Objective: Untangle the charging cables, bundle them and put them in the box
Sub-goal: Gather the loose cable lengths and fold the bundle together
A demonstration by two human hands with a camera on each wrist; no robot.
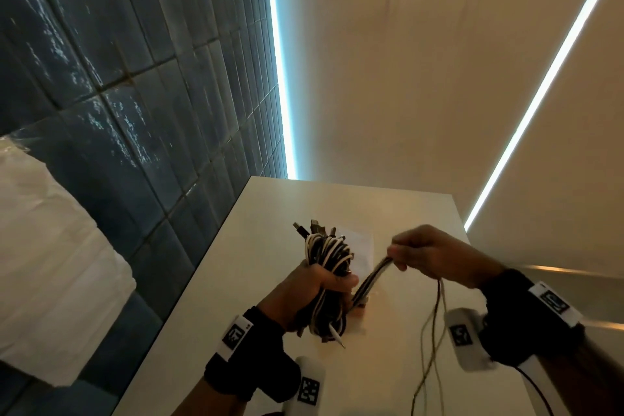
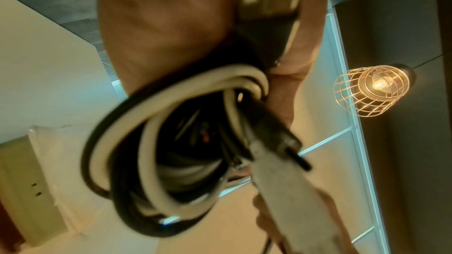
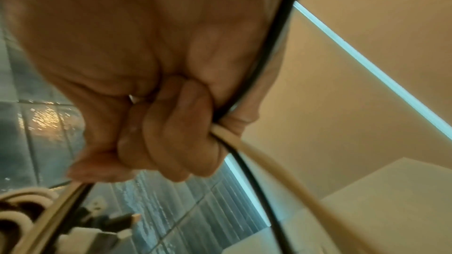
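Observation:
A thick bundle of black and white charging cables (image 1: 329,258) stands upright above the white table (image 1: 256,246), its plugs sticking out at the top. My left hand (image 1: 324,284) grips the bundle around its middle; the coiled loops (image 2: 156,142) fill the left wrist view. To the right, my right hand (image 1: 429,255) holds several strands (image 1: 371,279) that run down to the bundle, and thin loose ends (image 1: 430,348) hang from it. The right wrist view shows its fingers (image 3: 176,128) curled round a black and a white cable (image 3: 247,148). No box is visible.
A pale sheet of paper (image 1: 361,246) lies on the table behind the bundle. A dark tiled wall (image 1: 152,94) runs along the table's left side. A white draped surface (image 1: 44,263) sits at far left. A caged lamp (image 2: 371,90) hangs overhead.

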